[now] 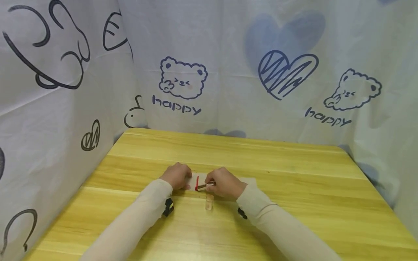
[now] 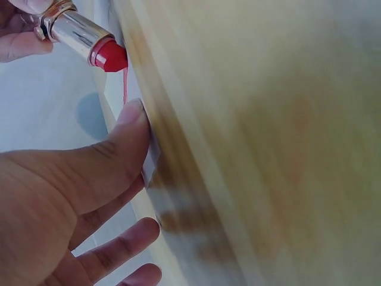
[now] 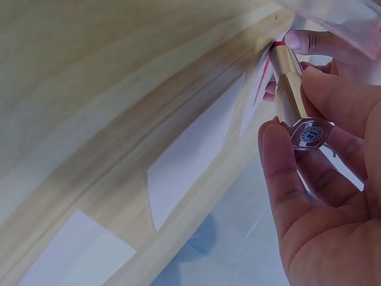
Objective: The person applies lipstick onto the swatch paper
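My right hand grips an uncapped red lipstick with a gold case, thumb and fingers around its lower part. The lipstick's red tip is at the lower end of a red stroke on a small white paper. My left hand rests at the left side of that paper. In the left wrist view its thumb presses near the paper's edge while the other fingers lie loosely extended. A clear pinkish cap stands on the table just in front of the lipstick.
More white papers lie to the right along the wooden table, partly behind my right hand in the head view. White curtains with drawn bears and hearts hang behind the table and at both sides.
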Demonstrator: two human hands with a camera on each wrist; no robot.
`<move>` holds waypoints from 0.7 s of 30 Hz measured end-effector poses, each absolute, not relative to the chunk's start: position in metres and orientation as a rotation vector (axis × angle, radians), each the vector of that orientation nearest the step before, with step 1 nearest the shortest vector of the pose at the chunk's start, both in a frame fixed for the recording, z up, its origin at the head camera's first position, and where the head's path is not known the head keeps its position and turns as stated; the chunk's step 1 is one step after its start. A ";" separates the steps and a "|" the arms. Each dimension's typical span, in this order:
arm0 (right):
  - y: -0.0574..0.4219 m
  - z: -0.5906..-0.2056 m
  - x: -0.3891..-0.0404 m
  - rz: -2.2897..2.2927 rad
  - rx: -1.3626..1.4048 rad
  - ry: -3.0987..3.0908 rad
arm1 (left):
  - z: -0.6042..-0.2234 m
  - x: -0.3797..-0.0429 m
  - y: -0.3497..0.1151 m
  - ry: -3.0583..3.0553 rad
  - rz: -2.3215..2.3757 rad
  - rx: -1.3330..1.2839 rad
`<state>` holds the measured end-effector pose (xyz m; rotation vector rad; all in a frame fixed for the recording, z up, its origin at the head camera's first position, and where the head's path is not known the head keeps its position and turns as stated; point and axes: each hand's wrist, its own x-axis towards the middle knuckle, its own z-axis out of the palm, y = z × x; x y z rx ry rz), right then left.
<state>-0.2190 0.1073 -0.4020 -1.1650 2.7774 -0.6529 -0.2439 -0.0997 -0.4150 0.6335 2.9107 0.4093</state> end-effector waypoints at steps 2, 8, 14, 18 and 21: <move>0.108 -0.401 -0.219 -0.655 -1.173 2.781 | -0.415 -0.245 -0.099 2.911 0.396 0.640; 0.107 -0.402 -0.218 -0.667 -1.197 2.786 | -0.415 -0.246 -0.098 2.927 0.333 0.668; 0.108 -0.406 -0.221 -0.719 -1.165 2.777 | -0.412 -0.249 -0.095 2.915 0.250 0.666; 0.110 -0.406 -0.223 -0.733 -1.139 2.791 | -0.413 -0.254 -0.095 2.907 0.234 0.671; 0.112 -0.404 -0.224 -0.733 -1.141 2.803 | -0.413 -0.254 -0.095 2.899 0.235 0.679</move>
